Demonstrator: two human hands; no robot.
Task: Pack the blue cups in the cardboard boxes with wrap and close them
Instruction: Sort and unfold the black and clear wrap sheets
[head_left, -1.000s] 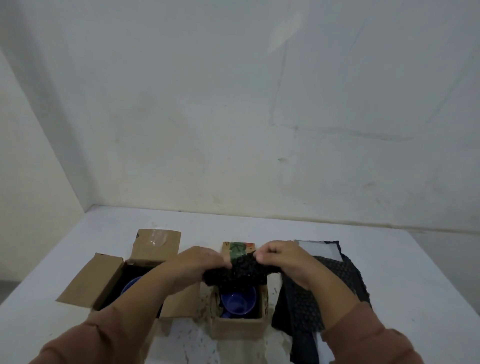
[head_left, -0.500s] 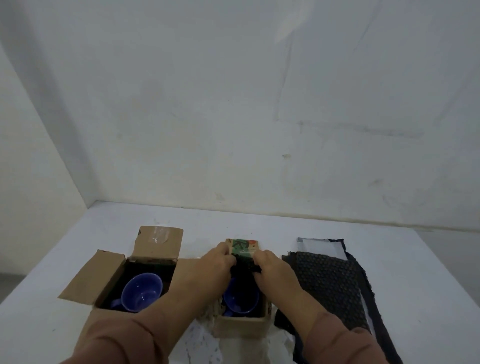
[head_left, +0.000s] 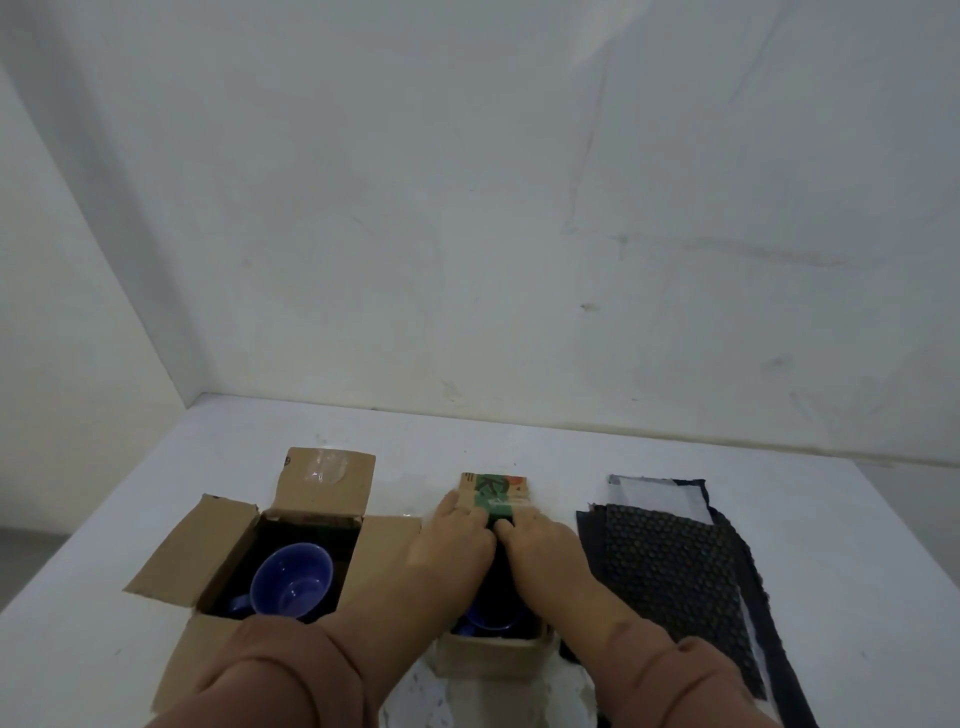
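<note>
The only print in view is on the far flap (head_left: 493, 491) of the small box (head_left: 491, 656) under my hands: a green band with one large dark letter, possibly a "K", and an orange-red spot beside it. The rest is too blurred to read. The far flap of the big box (head_left: 205, 558) to the left of my left hand carries a patch of clear tape and a small dark mark at its corner, not legible.

My left hand (head_left: 457, 540) and right hand (head_left: 540, 543) lie side by side, fingers curled downward into the small box. They press on dark wrap (head_left: 500, 569) at its far end. The fingertips are hidden inside, so I cannot tell how firmly they pinch it. Between my wrists, a sliver of a blue cup (head_left: 485, 621) shows in the near part of this box.

A second blue cup (head_left: 292, 579) sits upright in the big box, mouth open to view, glossy inside, its handle toward me. All flaps of that box stand open.

Just right of my right hand, a stack of dark bubble wrap (head_left: 670, 577) lies flat on the white table (head_left: 831, 545), with a pale sheet (head_left: 654, 491) at its far end.
</note>
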